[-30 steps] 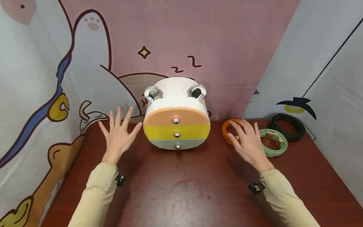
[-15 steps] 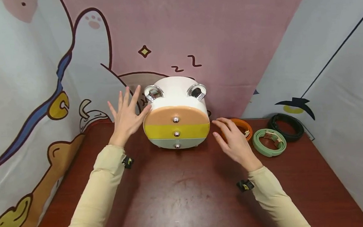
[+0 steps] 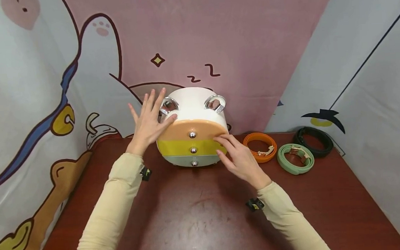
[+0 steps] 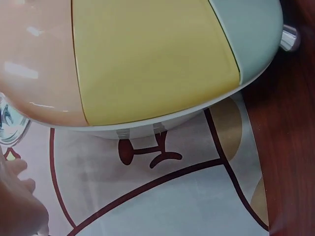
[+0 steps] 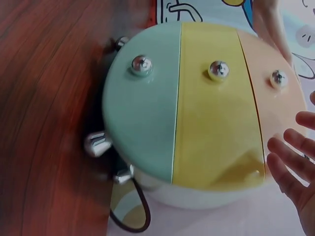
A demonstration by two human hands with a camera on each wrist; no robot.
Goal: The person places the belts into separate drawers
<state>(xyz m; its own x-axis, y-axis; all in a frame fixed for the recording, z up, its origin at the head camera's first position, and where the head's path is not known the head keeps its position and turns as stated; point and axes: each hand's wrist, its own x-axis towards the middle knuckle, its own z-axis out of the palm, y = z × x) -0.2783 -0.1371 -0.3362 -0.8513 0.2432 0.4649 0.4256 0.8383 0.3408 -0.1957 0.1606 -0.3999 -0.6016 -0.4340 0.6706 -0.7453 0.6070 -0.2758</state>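
A small white cabinet with a rounded front stands against the back wall, two silver rings on its top. Its three drawers are peach, yellow and mint green, each with a silver knob, and all are closed. My left hand is spread at the cabinet's upper left, the thumb overlapping the top edge of the peach drawer. In the head view, the relaxed fingers of my right hand overlap the right side of the front, by the peach and yellow drawers. Neither hand grips anything.
Three coiled belts lie to the right on the dark red table: an orange belt, a light green belt and a black belt. A printed cloth hangs behind and on both sides.
My left hand has moved right to the cabinet's upper left. My right hand has moved left, away from over the orange belt, to the cabinet's right side.
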